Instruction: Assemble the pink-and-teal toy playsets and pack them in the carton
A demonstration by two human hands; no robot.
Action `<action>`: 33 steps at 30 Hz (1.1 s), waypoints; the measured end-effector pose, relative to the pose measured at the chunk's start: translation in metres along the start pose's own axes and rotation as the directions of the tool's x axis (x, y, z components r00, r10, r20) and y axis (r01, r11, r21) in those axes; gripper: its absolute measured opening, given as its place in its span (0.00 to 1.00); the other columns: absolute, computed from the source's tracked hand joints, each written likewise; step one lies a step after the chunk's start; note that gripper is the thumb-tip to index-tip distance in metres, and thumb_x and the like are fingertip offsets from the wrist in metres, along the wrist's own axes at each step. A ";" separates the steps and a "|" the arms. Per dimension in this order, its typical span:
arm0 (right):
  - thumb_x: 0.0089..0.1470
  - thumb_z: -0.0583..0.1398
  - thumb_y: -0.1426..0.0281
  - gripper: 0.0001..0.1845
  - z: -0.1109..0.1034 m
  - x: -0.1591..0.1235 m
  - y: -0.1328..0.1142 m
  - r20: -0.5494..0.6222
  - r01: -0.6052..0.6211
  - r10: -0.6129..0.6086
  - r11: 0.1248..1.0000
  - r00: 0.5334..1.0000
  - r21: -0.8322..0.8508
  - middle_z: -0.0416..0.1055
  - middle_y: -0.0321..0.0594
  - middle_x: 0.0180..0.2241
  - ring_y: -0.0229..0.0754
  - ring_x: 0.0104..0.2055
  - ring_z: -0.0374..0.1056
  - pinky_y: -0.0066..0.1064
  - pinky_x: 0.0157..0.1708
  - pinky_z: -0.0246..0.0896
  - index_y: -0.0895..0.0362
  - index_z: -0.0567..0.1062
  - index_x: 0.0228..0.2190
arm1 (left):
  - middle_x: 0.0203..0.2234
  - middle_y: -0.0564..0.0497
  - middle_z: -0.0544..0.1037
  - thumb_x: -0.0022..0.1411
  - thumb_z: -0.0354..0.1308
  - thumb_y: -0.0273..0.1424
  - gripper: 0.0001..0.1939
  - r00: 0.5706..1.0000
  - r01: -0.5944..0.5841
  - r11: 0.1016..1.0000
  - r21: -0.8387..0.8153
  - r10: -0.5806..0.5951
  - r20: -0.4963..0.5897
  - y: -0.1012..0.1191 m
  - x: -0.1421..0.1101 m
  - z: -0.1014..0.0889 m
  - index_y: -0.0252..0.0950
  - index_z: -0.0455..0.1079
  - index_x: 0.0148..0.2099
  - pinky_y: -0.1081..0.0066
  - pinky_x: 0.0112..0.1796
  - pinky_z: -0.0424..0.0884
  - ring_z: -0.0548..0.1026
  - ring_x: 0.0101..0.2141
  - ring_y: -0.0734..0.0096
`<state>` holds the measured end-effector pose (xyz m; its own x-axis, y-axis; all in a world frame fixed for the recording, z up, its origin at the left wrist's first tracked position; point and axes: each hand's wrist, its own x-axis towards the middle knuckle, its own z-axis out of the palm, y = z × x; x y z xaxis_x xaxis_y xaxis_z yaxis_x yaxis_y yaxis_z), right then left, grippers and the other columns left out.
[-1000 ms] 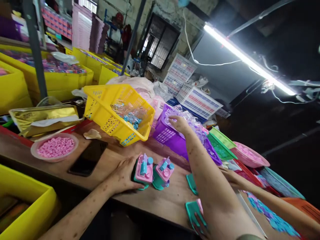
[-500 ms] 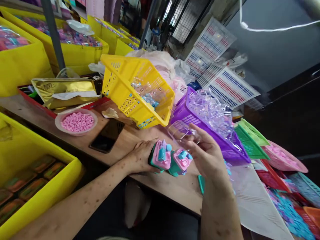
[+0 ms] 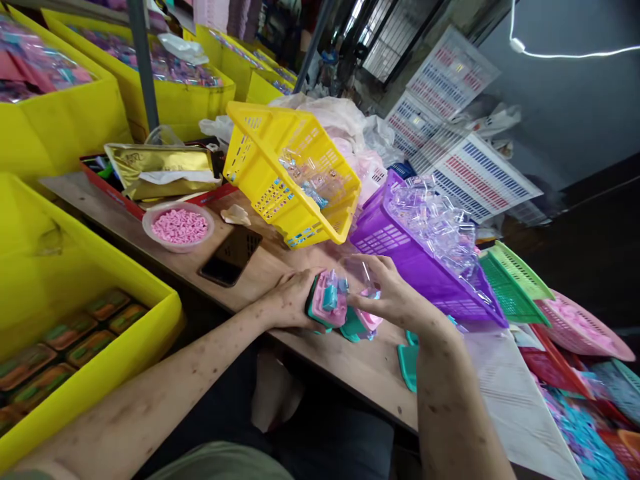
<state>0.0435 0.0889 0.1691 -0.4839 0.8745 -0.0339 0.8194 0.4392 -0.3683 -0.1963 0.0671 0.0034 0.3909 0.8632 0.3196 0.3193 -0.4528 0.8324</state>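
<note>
My left hand [image 3: 296,298] is wrapped round the side of a small teal and pink plastic toy [image 3: 325,308] standing on the wooden table. Blue and lilac parts sit on top of it. A second toy [image 3: 361,321] of the same kind stands close to its right, partly behind my right fingers. My right hand [image 3: 393,293] grips a clear plastic cover [image 3: 359,268] just above these two toys; whether the cover touches them I cannot tell. A flat teal piece [image 3: 409,363] lies by my right forearm, which hides part of it.
Behind the hands stand a tilted yellow basket [image 3: 250,143] and a purple basket [image 3: 380,223] heaped with clear plastic pieces. A bowl of pink bits [image 3: 179,227] and a phone [image 3: 231,255] lie to the left. A yellow bin [image 3: 165,320] borders the table's left edge.
My right hand has brought the clear cover left and down over the toys. My left hand stays on its toy. The camera view has shifted slightly.
</note>
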 end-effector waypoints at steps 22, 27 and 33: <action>0.72 0.57 0.64 0.18 0.071 0.013 -0.065 -0.445 0.071 -0.163 0.974 0.881 -0.216 0.75 0.54 0.55 0.60 0.60 0.74 0.60 0.64 0.73 0.54 0.80 0.57 | 0.74 0.37 0.69 0.50 0.83 0.46 0.65 0.999 -0.021 0.999 0.046 0.019 0.033 -0.002 0.006 0.005 0.45 0.49 0.79 0.34 0.73 0.60 0.69 0.74 0.38; 0.71 0.59 0.64 0.16 0.073 0.010 -0.068 -0.455 0.047 -0.185 0.954 0.871 -0.297 0.74 0.52 0.55 0.60 0.59 0.74 0.61 0.62 0.73 0.52 0.79 0.57 | 0.75 0.37 0.67 0.51 0.83 0.44 0.66 1.000 -0.024 0.997 0.070 0.023 0.019 0.000 0.006 0.008 0.47 0.46 0.79 0.35 0.72 0.58 0.69 0.73 0.37; 0.71 0.57 0.67 0.18 0.075 0.004 -0.070 -0.447 0.027 -0.161 0.956 0.880 -0.291 0.75 0.53 0.55 0.62 0.60 0.73 0.61 0.62 0.73 0.52 0.77 0.58 | 0.72 0.35 0.70 0.52 0.83 0.46 0.62 0.998 0.036 0.993 0.113 -0.041 0.042 0.009 0.004 0.004 0.42 0.49 0.77 0.38 0.70 0.59 0.71 0.71 0.35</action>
<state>-0.0389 0.0467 0.1254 -0.4205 0.7911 0.4442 0.8599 0.5037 -0.0831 -0.1883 0.0658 0.0105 0.4132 0.8708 0.2664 0.4290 -0.4441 0.7866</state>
